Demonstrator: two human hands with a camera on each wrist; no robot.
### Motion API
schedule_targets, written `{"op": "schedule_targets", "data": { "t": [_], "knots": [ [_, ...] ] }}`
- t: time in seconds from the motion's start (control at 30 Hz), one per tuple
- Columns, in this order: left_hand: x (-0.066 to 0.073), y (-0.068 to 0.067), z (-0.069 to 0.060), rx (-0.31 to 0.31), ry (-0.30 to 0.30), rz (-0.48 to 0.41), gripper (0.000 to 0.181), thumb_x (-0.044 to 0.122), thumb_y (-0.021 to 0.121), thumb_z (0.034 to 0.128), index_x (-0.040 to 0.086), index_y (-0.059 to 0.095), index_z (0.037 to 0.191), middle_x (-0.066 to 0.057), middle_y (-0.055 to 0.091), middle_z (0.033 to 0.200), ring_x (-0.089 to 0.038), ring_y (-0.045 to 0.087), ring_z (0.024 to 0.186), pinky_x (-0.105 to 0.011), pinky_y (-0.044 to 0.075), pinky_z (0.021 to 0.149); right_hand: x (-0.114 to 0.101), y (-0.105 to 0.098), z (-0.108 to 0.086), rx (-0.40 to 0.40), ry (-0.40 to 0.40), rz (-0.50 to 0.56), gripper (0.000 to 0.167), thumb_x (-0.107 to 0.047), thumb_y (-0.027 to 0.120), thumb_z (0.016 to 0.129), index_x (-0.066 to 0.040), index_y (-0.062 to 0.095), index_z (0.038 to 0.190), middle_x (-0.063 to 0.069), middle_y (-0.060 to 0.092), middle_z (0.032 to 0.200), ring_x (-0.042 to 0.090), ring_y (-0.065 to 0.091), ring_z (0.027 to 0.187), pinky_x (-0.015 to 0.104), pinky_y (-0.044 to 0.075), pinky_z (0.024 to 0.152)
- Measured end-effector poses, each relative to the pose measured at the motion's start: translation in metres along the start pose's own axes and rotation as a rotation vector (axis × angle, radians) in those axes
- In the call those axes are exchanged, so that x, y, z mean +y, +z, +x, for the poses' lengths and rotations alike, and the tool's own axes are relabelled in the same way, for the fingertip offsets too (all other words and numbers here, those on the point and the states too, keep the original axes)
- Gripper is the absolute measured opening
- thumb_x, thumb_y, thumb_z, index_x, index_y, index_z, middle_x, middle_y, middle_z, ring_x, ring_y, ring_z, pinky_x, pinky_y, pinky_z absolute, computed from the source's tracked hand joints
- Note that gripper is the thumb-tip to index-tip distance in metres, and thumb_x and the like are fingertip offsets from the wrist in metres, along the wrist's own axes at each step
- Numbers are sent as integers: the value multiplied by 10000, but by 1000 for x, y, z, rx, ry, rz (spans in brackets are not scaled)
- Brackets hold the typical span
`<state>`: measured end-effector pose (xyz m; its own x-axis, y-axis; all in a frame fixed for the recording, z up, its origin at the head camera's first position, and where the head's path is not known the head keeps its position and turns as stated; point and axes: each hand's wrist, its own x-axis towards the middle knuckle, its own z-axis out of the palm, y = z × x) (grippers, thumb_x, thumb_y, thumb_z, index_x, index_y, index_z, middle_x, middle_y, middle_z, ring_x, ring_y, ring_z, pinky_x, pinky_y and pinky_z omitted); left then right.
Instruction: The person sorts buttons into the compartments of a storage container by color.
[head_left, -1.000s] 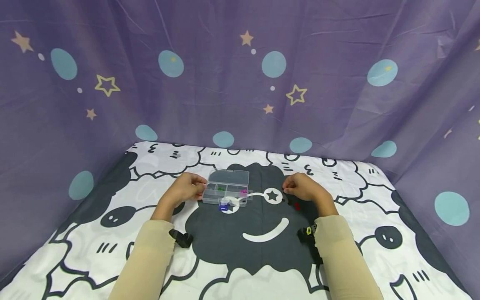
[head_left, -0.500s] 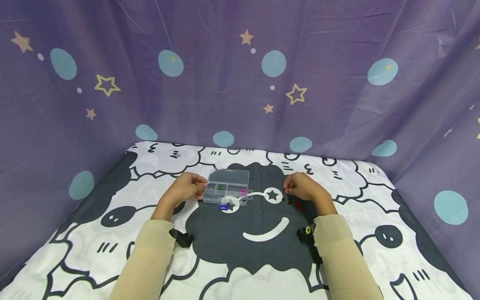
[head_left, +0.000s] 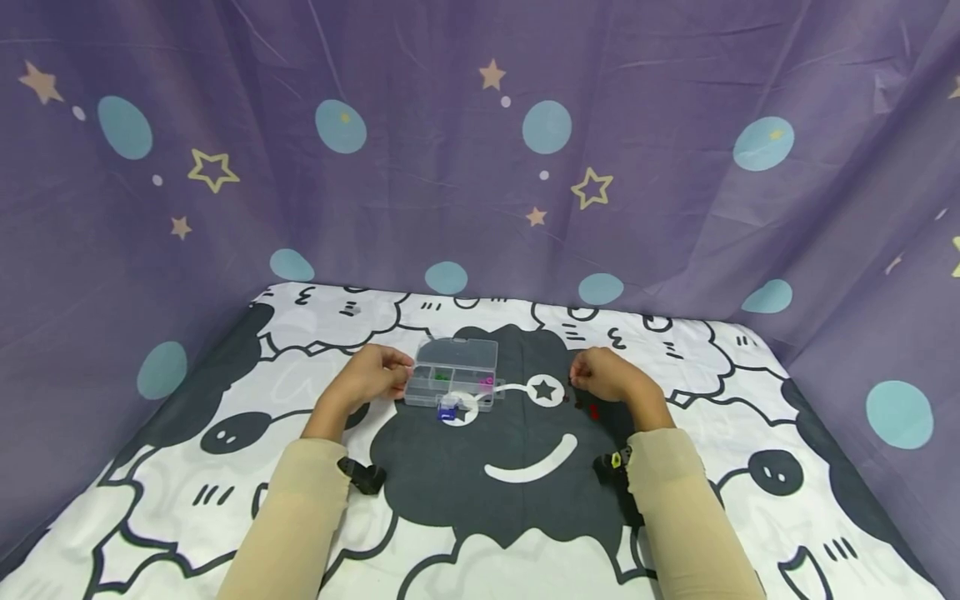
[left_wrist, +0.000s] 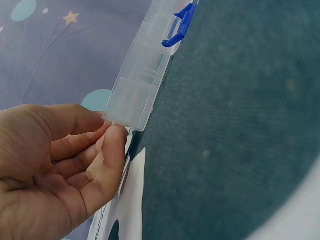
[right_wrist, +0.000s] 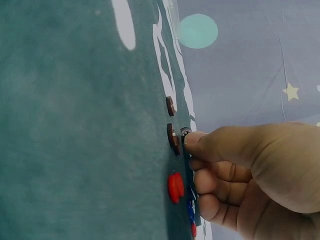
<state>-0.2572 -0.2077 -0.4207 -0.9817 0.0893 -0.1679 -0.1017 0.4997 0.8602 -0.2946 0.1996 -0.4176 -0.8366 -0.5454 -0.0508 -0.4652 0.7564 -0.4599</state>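
Seemingly for steadiness, a clear, rectangular plastic box (left_wrist: 134, 85) was gripped at 9 o'clock by the left hand (head_left: 370, 373), a dark, round disc (right_wrist: 186, 133) pinched by the right hand (head_left: 602, 373).

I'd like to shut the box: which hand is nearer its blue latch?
Left. The left hand holds the box by its left end, left of the latch; the right hand is farther off, right of it.

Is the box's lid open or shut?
Open: in the head view, the lid extends back from the far edge of the box instead of covering it.
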Motion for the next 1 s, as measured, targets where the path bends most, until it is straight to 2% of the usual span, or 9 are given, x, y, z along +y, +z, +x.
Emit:
{"op": "schedule_targets", "data": {
  "t": [0.43,0.77,1.0],
  "knots": [
    [-2,0,1,1,6,11,249,65,592,1025,-33,660,1244,-162,649,1034,-183,681,747,-304,616,664,-3,-1,-1,-5,-17,25,149,-31,589,992,-47,682,878,-38,564,702,107,494,628,297,449,650],
    [-1,-1,1,14,-1,6,254,55,590,1021,-35,660,1248,-158,643,1035,-172,673,757,-295,614,669,-21,-5,3,11,-82,63,121,-18,587,998,-12,677,917,-41,559,693,102,473,605,285,432,624],
    [-3,0,3,5,0,-1,250,52,589,1021,-35,660,1243,-160,647,1033,-177,678,752,-299,615,666,-37,0,9,1,-132,48,136,-3,575,990,-2,681,905,-19,585,712,93,459,611,265,419,605]
  ]
}}
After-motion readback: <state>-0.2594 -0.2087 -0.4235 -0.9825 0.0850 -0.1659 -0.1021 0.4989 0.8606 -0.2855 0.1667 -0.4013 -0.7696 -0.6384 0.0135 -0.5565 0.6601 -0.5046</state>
